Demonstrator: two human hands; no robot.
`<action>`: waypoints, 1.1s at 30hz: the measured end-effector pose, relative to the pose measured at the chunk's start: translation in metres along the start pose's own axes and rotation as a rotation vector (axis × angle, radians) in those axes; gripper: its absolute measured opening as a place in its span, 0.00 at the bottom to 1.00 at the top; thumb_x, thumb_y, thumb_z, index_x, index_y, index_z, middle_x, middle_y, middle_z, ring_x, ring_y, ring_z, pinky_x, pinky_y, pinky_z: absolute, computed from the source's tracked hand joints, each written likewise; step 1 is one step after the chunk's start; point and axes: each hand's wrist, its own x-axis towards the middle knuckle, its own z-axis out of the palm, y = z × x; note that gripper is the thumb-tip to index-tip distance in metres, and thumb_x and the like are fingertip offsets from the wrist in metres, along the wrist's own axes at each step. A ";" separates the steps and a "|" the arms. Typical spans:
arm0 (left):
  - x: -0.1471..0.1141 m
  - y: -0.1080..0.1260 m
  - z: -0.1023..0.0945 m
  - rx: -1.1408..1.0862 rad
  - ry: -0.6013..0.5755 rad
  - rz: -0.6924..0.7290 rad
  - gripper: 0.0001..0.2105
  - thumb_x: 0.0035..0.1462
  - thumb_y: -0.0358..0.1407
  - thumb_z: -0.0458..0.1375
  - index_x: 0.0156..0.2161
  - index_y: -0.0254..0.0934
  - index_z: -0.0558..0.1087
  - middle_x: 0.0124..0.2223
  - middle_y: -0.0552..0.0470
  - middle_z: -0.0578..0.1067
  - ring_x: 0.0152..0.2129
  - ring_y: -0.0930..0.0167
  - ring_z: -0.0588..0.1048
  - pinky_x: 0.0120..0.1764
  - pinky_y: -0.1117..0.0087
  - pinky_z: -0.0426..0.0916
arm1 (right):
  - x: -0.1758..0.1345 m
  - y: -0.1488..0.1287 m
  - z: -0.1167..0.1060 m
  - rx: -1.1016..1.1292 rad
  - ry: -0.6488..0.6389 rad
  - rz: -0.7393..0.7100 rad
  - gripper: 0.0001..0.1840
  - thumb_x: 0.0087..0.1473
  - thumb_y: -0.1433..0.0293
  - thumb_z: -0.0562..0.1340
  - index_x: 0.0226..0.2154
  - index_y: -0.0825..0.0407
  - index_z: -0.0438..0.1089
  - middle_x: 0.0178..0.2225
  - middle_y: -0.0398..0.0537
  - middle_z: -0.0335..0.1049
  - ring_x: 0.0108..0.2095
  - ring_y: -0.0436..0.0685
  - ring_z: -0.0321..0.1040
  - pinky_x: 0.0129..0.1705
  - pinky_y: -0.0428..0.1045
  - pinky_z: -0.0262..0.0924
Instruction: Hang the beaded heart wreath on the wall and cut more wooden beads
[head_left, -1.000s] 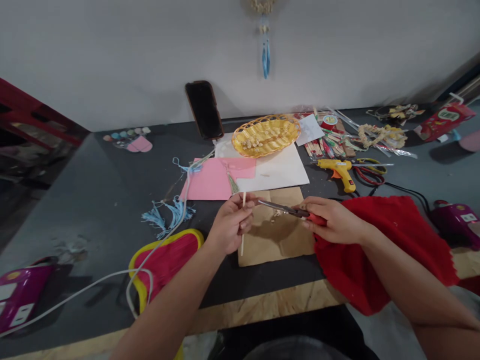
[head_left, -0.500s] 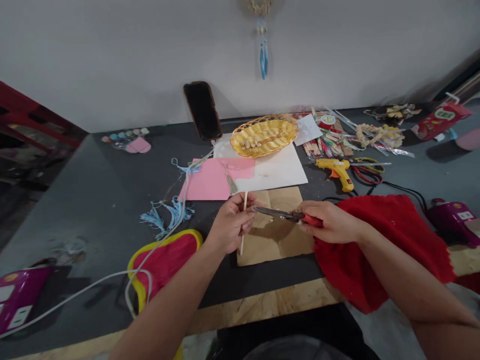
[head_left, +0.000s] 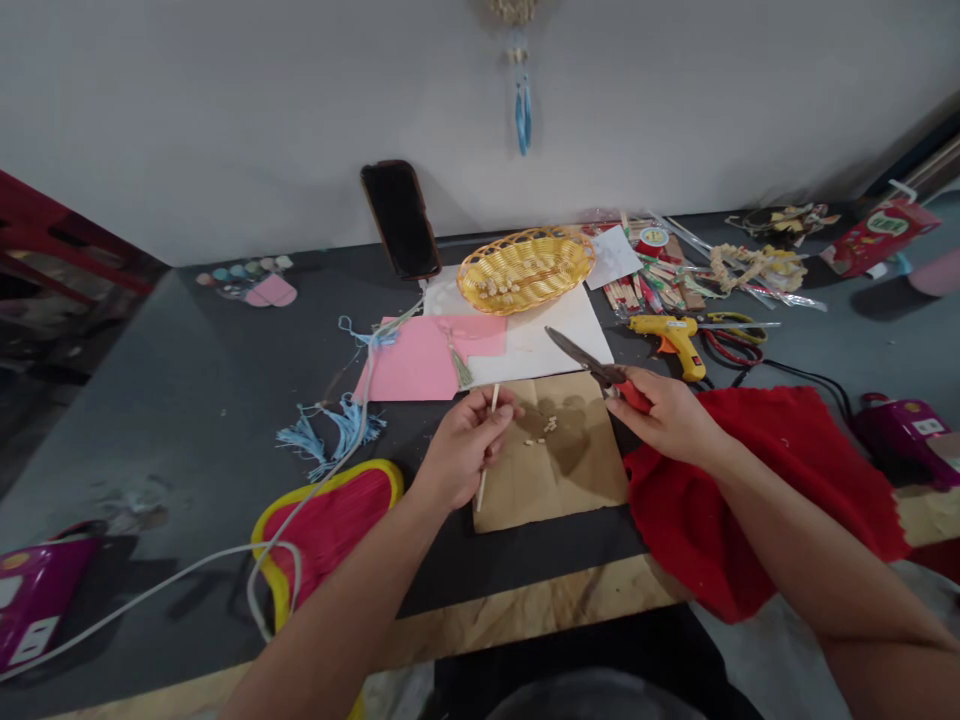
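My left hand point(head_left: 474, 440) is closed around a thin pale wooden stick point(head_left: 481, 490), whose upper end pokes out above the fingers. Gripped in my right hand point(head_left: 660, 415) is a pair of red-handled scissors point(head_left: 579, 352), their dark blades pointing up and left, apart from the stick. Beneath both hands lies a creased brown sheet point(head_left: 525, 500) of paper or card. Several short cut stick pieces point(head_left: 551, 424) are scattered on it. More small pale pieces rest in a yellow woven basket point(head_left: 480, 300) behind the hands.
A yellow glue gun point(head_left: 679, 345) and red cloth point(head_left: 720, 520) lie to the right. Pink paper point(head_left: 409, 360) and blue tassels point(head_left: 345, 430) sit left of the basket. A phone point(head_left: 401, 220) leans on the wall. A white cord point(head_left: 255, 560) crosses the left side.
My right hand has drawn the scissors up and right, away from the stick. The cut pieces on the brown sheet now show clearly. My left hand keeps its hold.
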 end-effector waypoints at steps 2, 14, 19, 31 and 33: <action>0.001 0.000 -0.001 -0.041 0.002 -0.003 0.19 0.44 0.42 0.68 0.39 0.34 0.72 0.33 0.54 0.73 0.14 0.85 0.57 0.14 0.83 0.45 | 0.002 0.002 -0.001 0.047 0.043 0.027 0.05 0.59 0.66 0.57 0.34 0.51 0.63 0.31 0.46 0.67 0.32 0.54 0.64 0.35 0.49 0.59; 0.000 0.000 0.001 -0.054 0.018 -0.038 0.17 0.46 0.41 0.67 0.40 0.33 0.76 0.32 0.53 0.71 0.15 0.84 0.59 0.14 0.83 0.45 | 0.000 0.011 0.008 -0.462 0.122 -0.008 0.19 0.58 0.68 0.57 0.53 0.50 0.66 0.45 0.56 0.64 0.46 0.65 0.64 0.46 0.59 0.66; 0.001 -0.002 0.002 -0.050 0.007 -0.053 0.18 0.45 0.41 0.68 0.40 0.32 0.76 0.32 0.53 0.71 0.16 0.84 0.59 0.14 0.83 0.47 | -0.001 0.009 0.016 -0.557 0.034 -0.018 0.23 0.57 0.67 0.60 0.55 0.49 0.64 0.46 0.55 0.65 0.45 0.65 0.64 0.41 0.57 0.67; 0.001 -0.006 0.004 0.030 -0.066 -0.020 0.20 0.46 0.42 0.67 0.40 0.33 0.69 0.27 0.54 0.74 0.14 0.82 0.61 0.13 0.83 0.52 | -0.001 -0.020 0.039 -0.509 0.011 -0.399 0.10 0.63 0.70 0.56 0.41 0.47 0.73 0.45 0.47 0.73 0.46 0.59 0.60 0.45 0.56 0.53; 0.001 -0.005 0.005 0.017 -0.059 -0.009 0.20 0.46 0.42 0.67 0.40 0.33 0.69 0.26 0.55 0.74 0.14 0.82 0.61 0.13 0.83 0.52 | 0.001 -0.024 0.046 -0.524 -0.047 -0.444 0.09 0.62 0.70 0.57 0.38 0.49 0.73 0.42 0.47 0.74 0.45 0.59 0.60 0.44 0.56 0.53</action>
